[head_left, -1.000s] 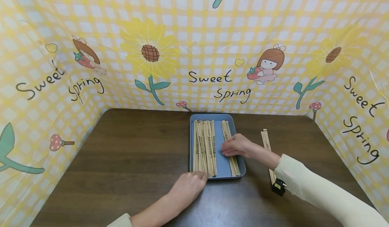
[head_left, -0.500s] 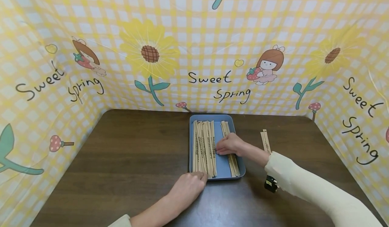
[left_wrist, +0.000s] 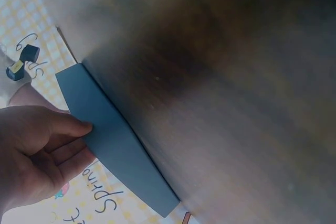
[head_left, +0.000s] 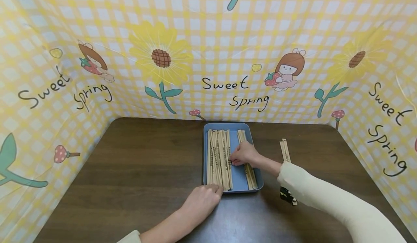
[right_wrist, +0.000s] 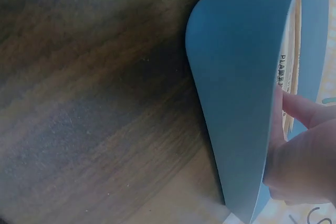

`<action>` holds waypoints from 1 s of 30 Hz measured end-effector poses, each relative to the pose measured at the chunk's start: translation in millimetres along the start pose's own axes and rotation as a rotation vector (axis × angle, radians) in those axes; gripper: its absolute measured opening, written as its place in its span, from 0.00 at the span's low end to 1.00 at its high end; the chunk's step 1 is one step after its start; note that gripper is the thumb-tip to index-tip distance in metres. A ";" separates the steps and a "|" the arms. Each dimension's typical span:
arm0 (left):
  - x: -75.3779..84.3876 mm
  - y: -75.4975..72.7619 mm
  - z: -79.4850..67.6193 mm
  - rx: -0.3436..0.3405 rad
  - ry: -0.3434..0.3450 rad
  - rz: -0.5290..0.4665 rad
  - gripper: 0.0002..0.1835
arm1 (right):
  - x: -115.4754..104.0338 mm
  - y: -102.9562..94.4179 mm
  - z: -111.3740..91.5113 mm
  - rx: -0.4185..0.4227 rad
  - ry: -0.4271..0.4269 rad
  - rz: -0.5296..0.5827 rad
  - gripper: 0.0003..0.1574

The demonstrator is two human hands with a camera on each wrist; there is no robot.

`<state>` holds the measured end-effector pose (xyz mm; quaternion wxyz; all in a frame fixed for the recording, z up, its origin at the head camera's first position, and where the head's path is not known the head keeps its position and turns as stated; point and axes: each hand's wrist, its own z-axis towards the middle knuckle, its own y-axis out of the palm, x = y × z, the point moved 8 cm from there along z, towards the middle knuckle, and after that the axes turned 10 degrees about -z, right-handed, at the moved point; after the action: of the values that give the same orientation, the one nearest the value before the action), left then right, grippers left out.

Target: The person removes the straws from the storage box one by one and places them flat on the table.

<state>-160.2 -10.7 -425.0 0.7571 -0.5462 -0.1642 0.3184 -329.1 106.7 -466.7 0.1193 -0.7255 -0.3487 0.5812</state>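
A blue tray (head_left: 239, 185) stands on the table, holding paper-wrapped straws in two rows. The wider row of straws (head_left: 219, 156) fills the left side; a narrower row (head_left: 241, 136) lies along the right wall. My left hand (head_left: 202, 199) grips the tray's near wall, its thumb on the outer face in the left wrist view. Inside the tray, my right hand (head_left: 245, 154) reaches across the narrow row. Its fingertips meet the right edge of the wide row. In the right wrist view, the thumb is beside printed wrappers (right_wrist: 282, 72); whether it pinches one I cannot tell.
To the right of the tray, more wrapped straws (head_left: 285, 150) lie on the brown table (head_left: 146, 156), partly hidden by the right sleeve (head_left: 312, 185). A yellow checked cloth (head_left: 221, 47) walls the table at the back and both sides.
My right hand has moved left inside the tray, from beside the narrow row to the wide row's right edge, and its fingertips have drawn closer together. The left hand and tray stay put.
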 end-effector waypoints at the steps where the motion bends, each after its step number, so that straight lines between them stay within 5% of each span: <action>1: -0.3 0.1 0.1 -0.004 -0.001 0.000 0.04 | -0.1 0.0 0.8 0.009 0.005 -0.014 0.04; 18: -0.4 -0.2 0.9 0.008 -0.004 -0.019 0.05 | -8.0 -0.1 4.7 0.052 -0.045 -0.202 0.08; 30: -1.0 0.0 1.2 -0.009 -0.002 -0.024 0.05 | -6.3 -1.5 4.6 0.036 -0.004 -0.179 0.09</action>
<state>-161.7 -10.4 -424.5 0.7582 -0.5473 -0.1732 0.3091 -334.4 102.7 -462.5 0.1832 -0.6881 -0.4020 0.5757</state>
